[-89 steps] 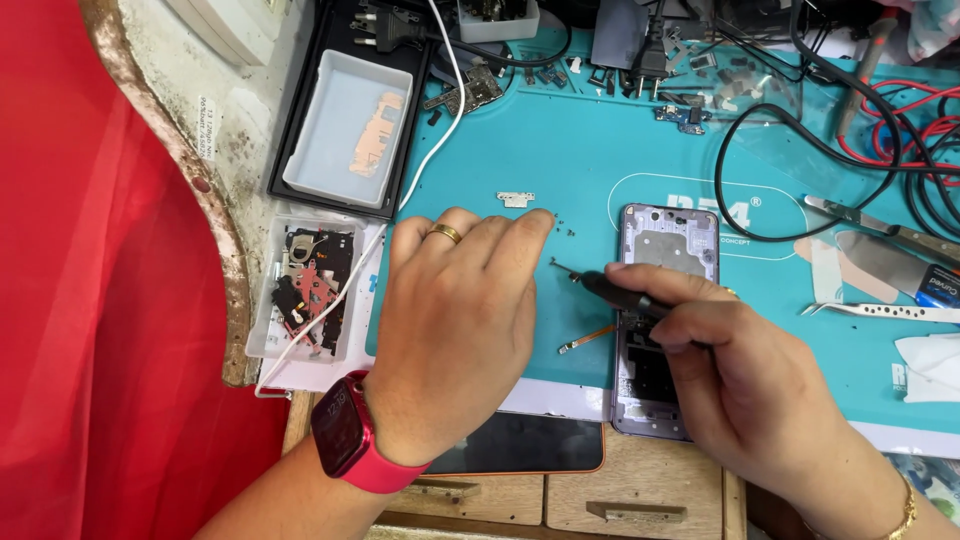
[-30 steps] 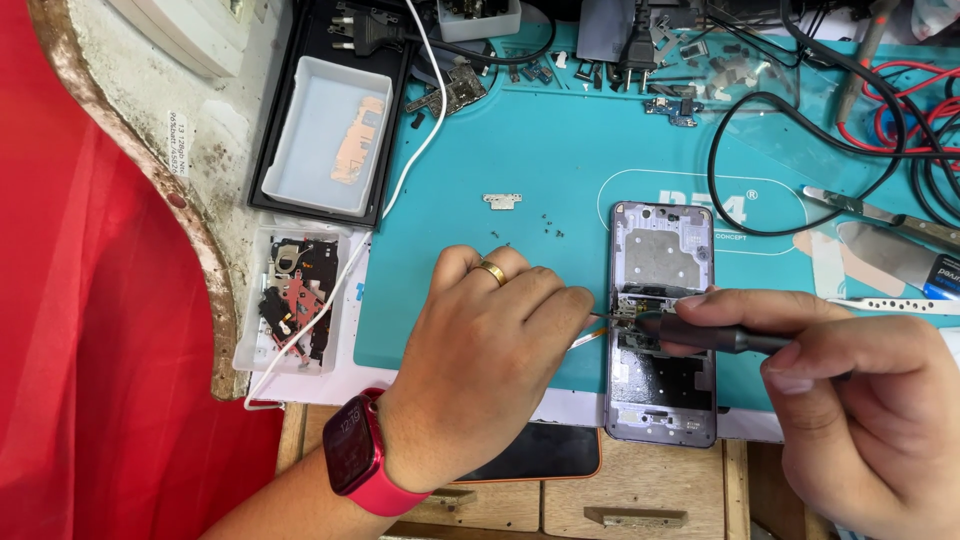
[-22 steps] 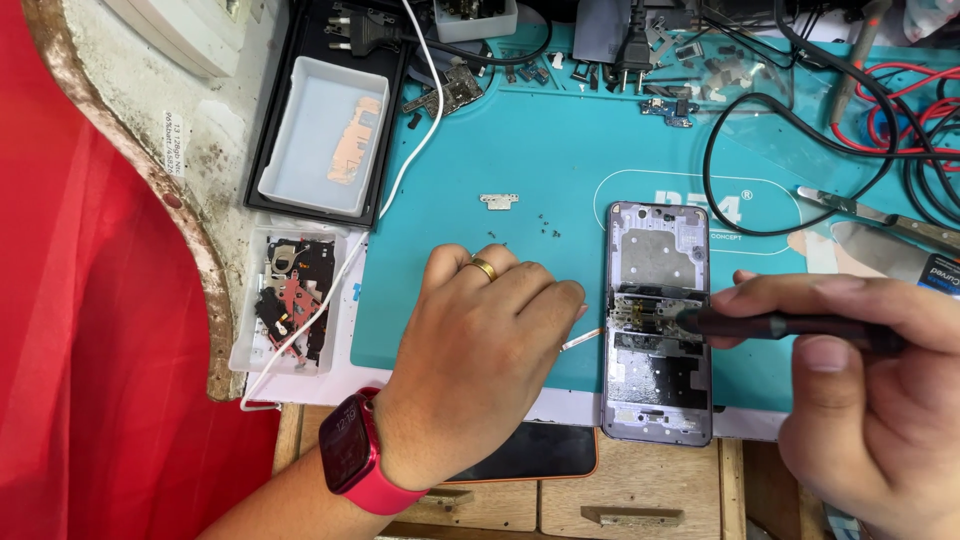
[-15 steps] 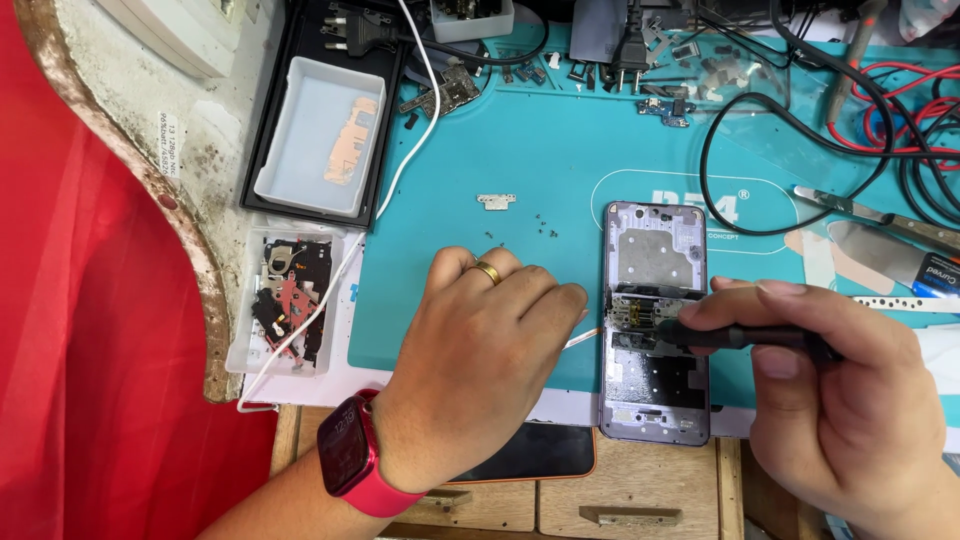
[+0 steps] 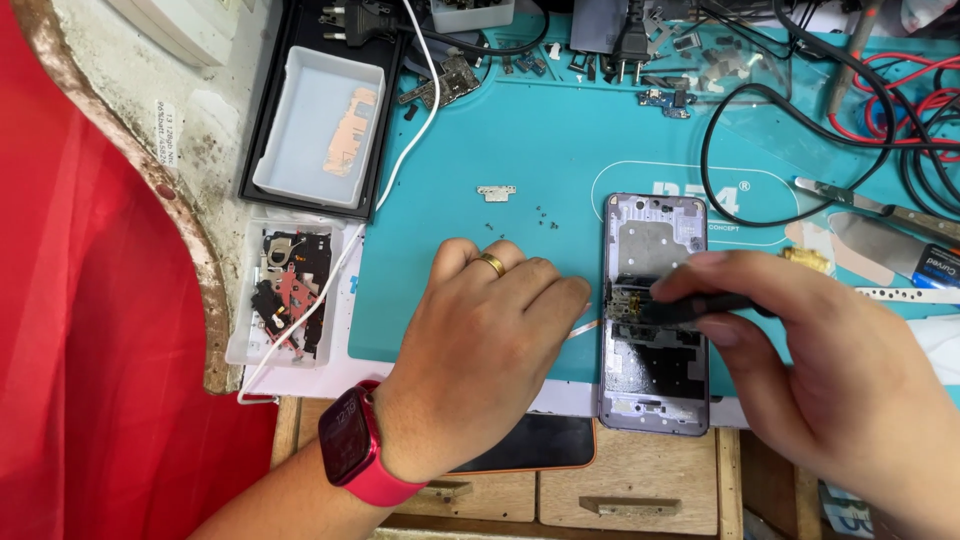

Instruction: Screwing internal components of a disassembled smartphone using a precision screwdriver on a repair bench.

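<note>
1. Smartwatch screen (image 5: 347, 447): dark rounded rectangle, red case, on the left wrist.
2. Phone screen (image 5: 530, 444): black, orange-edged, at the mat's near edge.
3. White label (image 5: 164, 130): narrow strip on the stained surface, far left.
4. Blue-and-white package (image 5: 936, 267): right edge.

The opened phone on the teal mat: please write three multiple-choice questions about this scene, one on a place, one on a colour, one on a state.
1. Where does the opened phone lie?
A. on the teal mat, right of the left hand
B. inside the white tray
C. on the red cloth

2. What colour is the watch on the left wrist?
A. black
B. red
C. white

3. What is the right hand doing?
A. resting empty
B. gripping a cable
C. holding a dark tool with its tip on the phone

Answers: 1 A, the phone lies on the mat beside the left hand. 2 B, case and strap are red. 3 C, the fingers pinch the tool over the phone's middle.
</note>
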